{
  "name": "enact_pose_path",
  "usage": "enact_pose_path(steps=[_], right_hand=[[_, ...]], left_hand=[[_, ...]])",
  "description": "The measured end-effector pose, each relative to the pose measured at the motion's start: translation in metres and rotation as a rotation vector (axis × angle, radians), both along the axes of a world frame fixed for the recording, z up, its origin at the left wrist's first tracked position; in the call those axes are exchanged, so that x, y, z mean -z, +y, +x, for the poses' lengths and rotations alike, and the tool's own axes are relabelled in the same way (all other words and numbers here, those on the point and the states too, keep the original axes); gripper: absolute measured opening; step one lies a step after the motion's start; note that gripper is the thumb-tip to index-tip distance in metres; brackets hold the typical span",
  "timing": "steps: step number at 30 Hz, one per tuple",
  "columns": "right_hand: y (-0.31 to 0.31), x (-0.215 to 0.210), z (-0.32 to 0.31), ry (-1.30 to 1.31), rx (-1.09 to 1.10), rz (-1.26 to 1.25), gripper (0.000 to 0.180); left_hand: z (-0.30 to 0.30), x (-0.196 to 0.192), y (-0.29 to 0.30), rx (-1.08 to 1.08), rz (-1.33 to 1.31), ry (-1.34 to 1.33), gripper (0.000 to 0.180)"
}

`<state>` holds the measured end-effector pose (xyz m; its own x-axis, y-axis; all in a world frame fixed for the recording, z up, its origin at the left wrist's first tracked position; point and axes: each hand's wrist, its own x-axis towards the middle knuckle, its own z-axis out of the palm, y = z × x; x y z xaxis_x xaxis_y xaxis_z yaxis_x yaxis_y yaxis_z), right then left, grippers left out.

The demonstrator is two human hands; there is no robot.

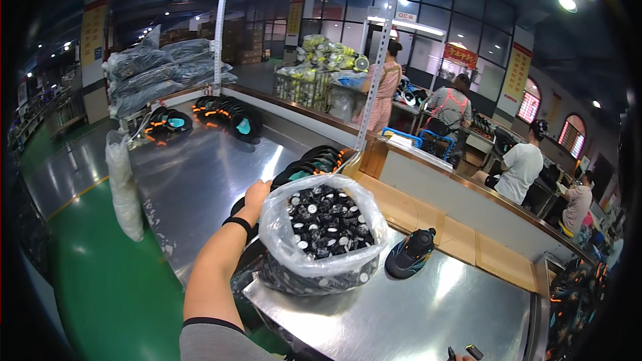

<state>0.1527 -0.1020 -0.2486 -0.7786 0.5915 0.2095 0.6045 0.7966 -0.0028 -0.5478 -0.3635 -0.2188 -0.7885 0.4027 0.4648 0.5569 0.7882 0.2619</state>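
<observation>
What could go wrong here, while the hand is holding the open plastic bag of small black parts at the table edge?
1. The plastic bag sits near the metal table's edge and looks full; if the left hand lets go of its rim, it might tip and spill the small black parts.
2. The black shoe lies close beside the bag, so a sideways shift could knock it.

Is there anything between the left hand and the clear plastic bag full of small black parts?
Nothing visible. The left hand is already at the rim of the plastic bag, on its left side. The shoe lies apart, to the bag's right.
</observation>
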Motion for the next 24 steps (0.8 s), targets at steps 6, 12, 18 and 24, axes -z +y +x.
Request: enact_pose_path(steps=[6, 12, 18, 24], right_hand=[[0.021, 0.026, -0.015, 0.550, 0.381, -0.452, 0.042], [0.067, -0.027, -0.162, 0.961, 0.185, -1.577, 0.030], [0.131, -0.033, -0.314, 0.301, -0.512, 0.005, 0.045], [0.142, -0.016, -0.318, 0.072, -0.289, 0.357, 0.022]], left_hand=[[-0.047, 0.012, 0.063, -0.161, 0.058, 0.003, 0.021], [-0.065, 0.028, 0.055, -0.020, 0.038, -0.170, 0.036], [-0.032, 0.021, 0.004, 0.214, 0.221, 0.096, 0.046], [0.043, -0.080, -0.022, 0.201, 0.545, 0.108, 0.036]])
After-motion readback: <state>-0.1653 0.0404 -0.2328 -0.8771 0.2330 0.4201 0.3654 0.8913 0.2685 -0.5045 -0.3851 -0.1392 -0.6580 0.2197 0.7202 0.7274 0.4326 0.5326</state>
